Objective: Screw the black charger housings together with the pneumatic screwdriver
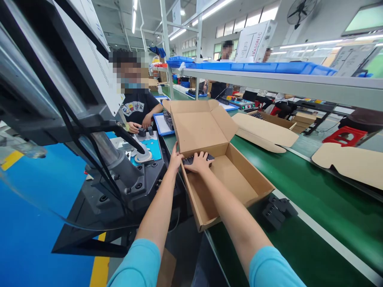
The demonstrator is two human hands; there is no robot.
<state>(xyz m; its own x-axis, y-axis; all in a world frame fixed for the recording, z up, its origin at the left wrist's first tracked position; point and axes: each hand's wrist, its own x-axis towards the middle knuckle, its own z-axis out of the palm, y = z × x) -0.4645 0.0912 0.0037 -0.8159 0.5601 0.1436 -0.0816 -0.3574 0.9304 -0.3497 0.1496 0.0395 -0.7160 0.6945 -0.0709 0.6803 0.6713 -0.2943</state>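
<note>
An open cardboard box [242, 175] lies on the green conveyor belt, its lid [200, 125] folded back. My left hand [175, 160] is at the box's far left corner, fingers stretched out and touching the edge. Inside the same corner, my right hand [200, 162] lies with fingers spread over a row of black parts [210, 158]. That hand covers most of the row, so the kind of part cannot be made out. More black blocky parts [277, 211] sit on the belt beside the box's near right corner.
To the left stands a machine with a metal column [104, 147] and cables. A co-worker [139, 105] handles black parts beyond it. A blue tray [163, 123] lies behind the box. Other open cartons [263, 131] rest along the belt [314, 191], below a shelf [269, 79].
</note>
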